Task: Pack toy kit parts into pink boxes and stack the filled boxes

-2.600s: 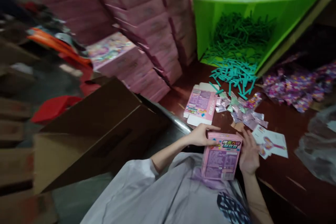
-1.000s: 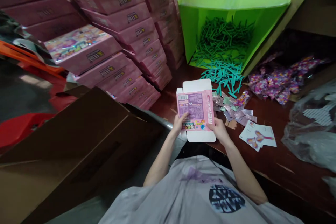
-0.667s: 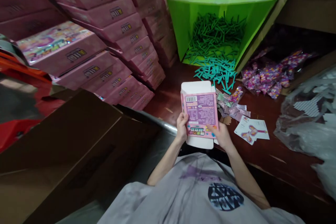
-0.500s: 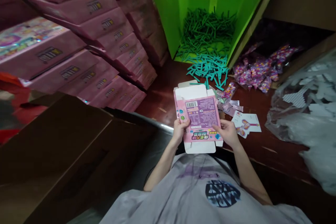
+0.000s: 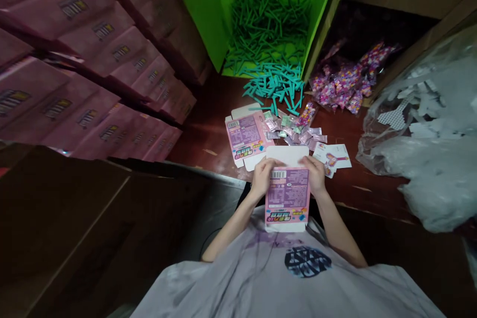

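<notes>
A pink and purple carton point(image 5: 288, 191) is held close to my body, its white top flap standing out toward the table. My left hand point(image 5: 263, 176) grips the carton's upper left edge, and my right hand point(image 5: 315, 174) its upper right edge, both with thumbs near the flap. Just beyond lies another flat pink carton point(image 5: 245, 134) on the tabletop. Small sachets point(image 5: 294, 131) in green and lilac are scattered to its right. By my right hand are white printed cards point(image 5: 337, 156) showing a pink wand shape.
A bright green box point(image 5: 208, 25) lies on its side, with teal plastic sticks point(image 5: 276, 84) spilling out. Bead packets point(image 5: 346, 79) lie in an open cardboard box. A clear bag of white pieces point(image 5: 421, 134) stands right; stacked pink boxes point(image 5: 122, 54) fill the left.
The held carton has come off the carton on the table and nearer my body. Both hands have shifted up to its flap end. The view has tilted, revealing more sachets.
</notes>
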A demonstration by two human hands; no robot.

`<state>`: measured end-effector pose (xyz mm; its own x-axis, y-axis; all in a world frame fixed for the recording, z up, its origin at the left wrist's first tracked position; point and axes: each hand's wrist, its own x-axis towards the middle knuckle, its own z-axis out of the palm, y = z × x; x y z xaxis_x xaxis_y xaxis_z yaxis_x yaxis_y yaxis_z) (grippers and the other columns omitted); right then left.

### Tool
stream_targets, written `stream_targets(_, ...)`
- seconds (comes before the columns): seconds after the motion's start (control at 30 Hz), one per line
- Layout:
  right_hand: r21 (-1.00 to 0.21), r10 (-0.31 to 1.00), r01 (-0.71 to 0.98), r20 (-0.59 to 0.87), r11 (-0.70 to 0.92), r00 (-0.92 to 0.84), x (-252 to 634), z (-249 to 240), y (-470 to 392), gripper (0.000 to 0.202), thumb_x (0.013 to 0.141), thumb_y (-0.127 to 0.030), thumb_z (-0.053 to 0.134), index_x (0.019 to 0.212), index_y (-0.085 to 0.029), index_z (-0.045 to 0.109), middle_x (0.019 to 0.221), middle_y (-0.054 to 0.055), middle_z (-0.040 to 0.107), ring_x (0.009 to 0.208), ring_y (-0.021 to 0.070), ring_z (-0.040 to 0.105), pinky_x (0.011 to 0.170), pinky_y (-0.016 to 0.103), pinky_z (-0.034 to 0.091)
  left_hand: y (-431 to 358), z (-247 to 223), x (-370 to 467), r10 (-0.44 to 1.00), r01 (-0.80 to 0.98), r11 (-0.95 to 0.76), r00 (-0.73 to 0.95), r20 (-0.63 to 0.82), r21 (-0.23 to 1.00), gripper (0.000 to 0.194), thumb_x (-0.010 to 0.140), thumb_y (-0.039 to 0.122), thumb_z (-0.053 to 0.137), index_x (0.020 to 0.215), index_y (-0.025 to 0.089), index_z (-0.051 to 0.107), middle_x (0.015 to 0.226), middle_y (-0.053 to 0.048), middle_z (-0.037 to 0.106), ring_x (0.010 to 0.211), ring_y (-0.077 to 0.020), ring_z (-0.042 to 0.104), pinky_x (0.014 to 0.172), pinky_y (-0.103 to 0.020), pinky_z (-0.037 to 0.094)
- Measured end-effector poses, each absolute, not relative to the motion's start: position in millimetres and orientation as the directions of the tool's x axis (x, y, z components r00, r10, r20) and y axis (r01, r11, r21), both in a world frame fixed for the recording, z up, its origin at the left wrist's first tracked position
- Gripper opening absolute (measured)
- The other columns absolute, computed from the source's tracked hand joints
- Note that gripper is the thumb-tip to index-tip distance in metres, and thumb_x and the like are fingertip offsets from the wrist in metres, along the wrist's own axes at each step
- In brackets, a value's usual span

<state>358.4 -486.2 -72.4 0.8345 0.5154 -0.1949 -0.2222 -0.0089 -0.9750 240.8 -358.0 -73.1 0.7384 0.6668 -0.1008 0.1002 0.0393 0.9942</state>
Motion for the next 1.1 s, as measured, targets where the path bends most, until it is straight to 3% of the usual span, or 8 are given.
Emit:
stream_targets(0.07, -0.986, 0.509, -0.164, -0.122, 0.037, 0.852, 359.8, -74.7, -486.5, 0.031, 0.076, -0.049, 0.065, 0.088, -0.021, 0.067, 0.083, 0.001, 0.069, 0.077, 0.0188, 0.063, 0.076, 0.031, 0.050, -357.0, -78.4, 249.1, 0.699, 0.031, 0.135, 0.705, -0.117, 0.990, 0.040, 0.084, 0.046, 0.055, 0.114, 0.021, 0.066, 0.097, -0.004, 0.070, 0.084, -0.0194, 0.063, 0.081, -0.033, 0.050)
stream_targets(0.23, -0.996, 0.449, -0.070, -0.090, -0.060, 0.889, 360.2, -77.1, -492.5, 0.037, 0.082, -0.050, 0.060, 0.095, -0.017, 0.070, 0.087, 0.007, 0.073, 0.085, 0.0240, 0.067, 0.080, 0.035, 0.051, -359.9, -89.9, 260.0, 0.738, 0.001, 0.193, 0.659, -0.146, 0.981, 0.043, 0.072, 0.058, 0.068, 0.077, 0.016, 0.068, 0.079, -0.007, 0.072, 0.080, -0.0227, 0.066, 0.076, -0.034, 0.052)
stream_targets(0.33, -0.999, 0.459, -0.044, -0.047, -0.017, 0.887, 361.8, -75.5, -495.1, 0.037, 0.080, -0.041, 0.066, 0.111, -0.020, 0.065, 0.101, 0.007, 0.073, 0.095, 0.0235, 0.067, 0.085, 0.035, 0.051, -365.9, -89.8, 261.5, 0.779, -0.070, 0.208, 0.615, -0.122, 0.976, 0.038, 0.067, 0.048, 0.076, 0.088, 0.017, 0.069, 0.089, -0.007, 0.074, 0.086, -0.0222, 0.069, 0.080, -0.034, 0.053)
stream_targets(0.43, -0.999, 0.492, 0.033, 0.042, 0.028, 0.869, 364.4, -73.9, -495.6, 0.015, 0.079, -0.035, 0.066, 0.084, -0.021, 0.069, 0.100, 0.007, 0.074, 0.096, 0.0235, 0.068, 0.089, 0.037, 0.050, -368.9, -86.9, 262.2, 0.785, -0.094, 0.222, 0.607, -0.120, 0.971, 0.030, 0.064, 0.042, 0.079, 0.077, 0.017, 0.068, 0.087, -0.007, 0.075, 0.084, -0.0216, 0.070, 0.080, -0.035, 0.053)
stream_targets(0.63, -0.996, 0.495, 0.059, 0.015, -0.072, 0.869, 352.2, -72.0, -497.7, 0.034, 0.076, -0.042, 0.066, 0.049, -0.023, 0.060, 0.082, 0.007, 0.075, 0.078, 0.0257, 0.070, 0.078, 0.041, 0.053, -369.7, -86.0, 254.6, 0.756, -0.095, 0.248, 0.641, -0.131, 0.964, 0.051, 0.072, 0.060, 0.068, 0.046, 0.019, 0.052, 0.058, -0.005, 0.066, 0.067, -0.0229, 0.069, 0.071, -0.037, 0.054)
stream_targets(0.8, -0.998, 0.468, 0.062, 0.041, -0.030, 0.883, 350.9, -76.3, -513.0, 0.046, 0.089, -0.052, 0.045, 0.064, -0.022, 0.070, 0.091, 0.009, 0.074, 0.088, 0.0251, 0.069, 0.084, 0.040, 0.052, -399.1, -93.8, 230.6, 0.789, 0.100, 0.040, 0.607, -0.093, 0.994, 0.047, 0.083, 0.063, 0.056, 0.089, 0.017, 0.067, 0.095, -0.008, 0.072, 0.089, -0.0225, 0.067, 0.083, -0.035, 0.052)
stream_targets(0.93, -0.892, 0.078, 0.180, 0.162, -0.415, 0.984, 390.6, -84.6, -538.0, 0.048, 0.087, -0.053, 0.047, 0.109, -0.015, 0.067, 0.112, 0.015, 0.067, 0.106, 0.0291, 0.060, 0.095, 0.044, 0.045, -407.1, -76.6, 216.6, 0.753, 0.133, -0.143, 0.657, 0.021, 0.981, 0.063, 0.089, 0.070, 0.036, 0.105, 0.016, 0.064, 0.089, -0.009, 0.070, 0.081, -0.0209, 0.064, 0.076, -0.031, 0.051)
stream_targets(1.1, -0.556, 0.014, 0.084, 0.130, -0.827, 0.991, 430.3, -98.5, -559.9, 0.094, 0.065, -0.059, 0.072, 0.139, -0.008, 0.043, 0.127, 0.025, 0.056, 0.116, 0.0412, 0.048, 0.096, 0.054, 0.038, -375.3, -18.7, 244.1, 0.366, -0.088, -0.544, 0.870, 0.330, 0.835, 0.062, 0.086, 0.072, 0.040, 0.103, 0.022, 0.074, 0.091, -0.009, 0.072, 0.083, -0.0230, 0.066, 0.080, -0.033, 0.049)
